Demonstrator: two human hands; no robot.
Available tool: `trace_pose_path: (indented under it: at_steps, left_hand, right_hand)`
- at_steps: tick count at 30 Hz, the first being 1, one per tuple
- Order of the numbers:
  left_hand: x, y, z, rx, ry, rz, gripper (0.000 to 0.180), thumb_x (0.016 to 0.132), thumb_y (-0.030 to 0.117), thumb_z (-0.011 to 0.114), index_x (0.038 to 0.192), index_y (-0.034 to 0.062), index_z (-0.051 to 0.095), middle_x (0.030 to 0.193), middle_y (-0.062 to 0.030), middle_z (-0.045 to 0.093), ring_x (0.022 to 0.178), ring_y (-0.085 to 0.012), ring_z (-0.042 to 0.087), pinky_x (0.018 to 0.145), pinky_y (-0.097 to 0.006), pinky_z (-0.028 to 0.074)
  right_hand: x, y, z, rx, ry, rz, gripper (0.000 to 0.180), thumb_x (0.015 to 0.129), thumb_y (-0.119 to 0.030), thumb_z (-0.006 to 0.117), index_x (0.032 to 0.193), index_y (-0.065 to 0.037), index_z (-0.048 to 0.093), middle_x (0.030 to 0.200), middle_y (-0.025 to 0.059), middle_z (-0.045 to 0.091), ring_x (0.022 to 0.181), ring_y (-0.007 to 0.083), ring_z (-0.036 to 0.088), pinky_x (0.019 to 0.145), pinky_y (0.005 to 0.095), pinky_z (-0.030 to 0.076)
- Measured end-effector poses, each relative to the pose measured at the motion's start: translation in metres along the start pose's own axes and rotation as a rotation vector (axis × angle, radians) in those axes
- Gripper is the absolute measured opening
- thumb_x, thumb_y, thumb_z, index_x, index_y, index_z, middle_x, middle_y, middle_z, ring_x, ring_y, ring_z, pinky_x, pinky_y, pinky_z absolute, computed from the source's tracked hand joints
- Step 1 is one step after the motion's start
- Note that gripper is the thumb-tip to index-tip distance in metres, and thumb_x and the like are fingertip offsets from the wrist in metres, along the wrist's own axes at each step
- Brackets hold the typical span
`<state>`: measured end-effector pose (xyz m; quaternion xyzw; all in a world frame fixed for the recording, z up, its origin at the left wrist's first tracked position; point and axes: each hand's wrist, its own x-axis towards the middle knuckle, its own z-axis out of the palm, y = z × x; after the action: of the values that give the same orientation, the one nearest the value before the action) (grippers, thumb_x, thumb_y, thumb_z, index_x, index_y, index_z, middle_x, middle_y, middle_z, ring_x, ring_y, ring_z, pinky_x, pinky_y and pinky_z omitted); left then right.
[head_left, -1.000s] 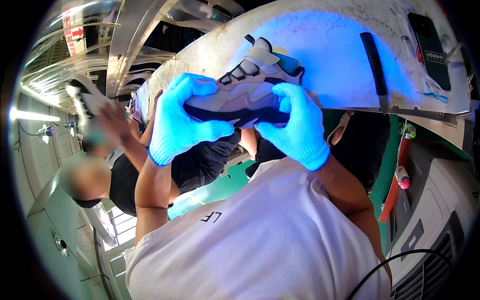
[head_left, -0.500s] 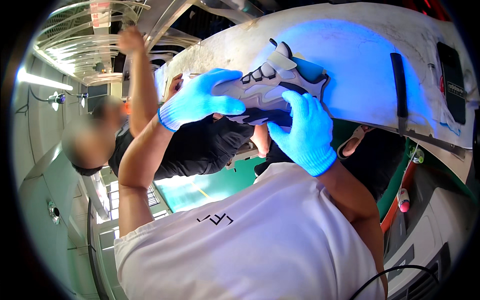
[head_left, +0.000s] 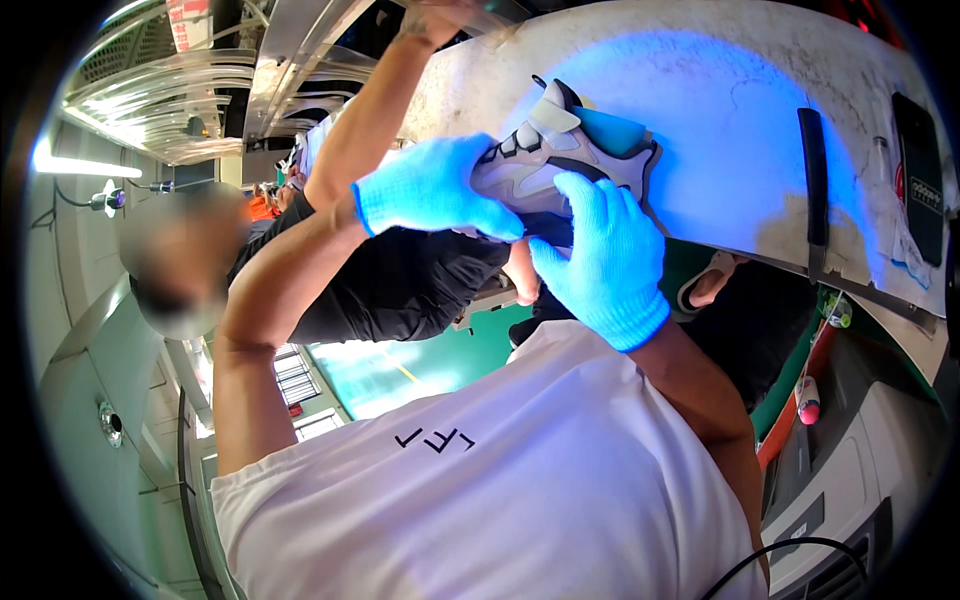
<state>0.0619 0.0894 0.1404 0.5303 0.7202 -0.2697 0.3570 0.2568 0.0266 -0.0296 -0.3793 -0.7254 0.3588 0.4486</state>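
A grey and white sneaker (head_left: 530,178) with black trim lies on its side above the near edge of the worktable, its toe pointing left. A teal piece (head_left: 612,132) fills its collar opening. My left hand (head_left: 435,185), in a knitted glove that looks blue under the light, wraps the toe end and hides it. The gloved fingers of my right hand (head_left: 605,255) press on the side of the shoe near the heel, with the thumb by the dark sole. Both hands are closed on the shoe.
On the pale worktable (head_left: 720,120), to the right, lie a black-handled tool (head_left: 815,180) and a dark phone (head_left: 917,180). A co-worker's bare arm (head_left: 365,130) reaches across at the left, near clear curved plastic strips (head_left: 160,95).
My left hand has slid right along the shoe, covering more of the toe. My right hand has barely moved. The co-worker's arm has swung up and to the right.
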Motion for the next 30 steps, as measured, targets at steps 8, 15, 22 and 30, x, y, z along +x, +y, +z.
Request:
trace_pose_path:
  at_steps: [8,15,22,30]
  left_hand:
    - [0.011,0.007,-0.003,-0.029,-0.017,0.102,0.088,0.072,0.049,0.103,0.134,0.0001,0.064,0.101,-0.0152,0.079,0.086,-0.0249,0.079,0.079,-0.038,0.061]
    - [0.015,0.008,-0.001,0.159,0.11,0.261,0.1,0.071,0.061,0.099,0.139,-0.0006,0.062,0.116,-0.0246,0.078,0.107,-0.0426,0.078,0.093,-0.05,0.06]
    - [0.003,0.025,-0.006,0.208,0.097,0.131,0.105,0.07,0.07,0.096,0.141,-0.0001,0.064,0.12,-0.0263,0.077,0.107,-0.0432,0.078,0.097,-0.049,0.061]
    - [-0.01,0.049,0.003,0.193,0.263,0.143,0.104,0.073,0.08,0.087,0.139,0.0014,0.073,0.11,-0.0231,0.082,0.094,-0.0358,0.083,0.087,-0.042,0.066]
  right_hand:
    - [0.0,0.0,-0.004,0.061,0.014,0.058,0.076,0.074,-0.025,0.1,0.138,-0.008,0.064,0.105,0.0111,0.066,0.094,0.0321,0.068,0.077,0.0469,0.056]
    - [-0.008,0.005,-0.009,0.028,0.018,0.056,0.083,0.074,-0.03,0.1,0.142,-0.009,0.057,0.109,0.0133,0.062,0.103,0.0344,0.067,0.079,0.0487,0.059]
    - [0.001,0.002,-0.015,0.102,0.041,0.12,0.078,0.073,-0.032,0.103,0.136,-0.008,0.064,0.107,0.0125,0.064,0.094,0.0321,0.068,0.079,0.0461,0.058]
    - [0.002,-0.004,-0.009,0.152,0.067,0.168,0.079,0.069,-0.024,0.105,0.136,-0.006,0.067,0.111,0.0115,0.07,0.094,0.0292,0.072,0.083,0.043,0.06]
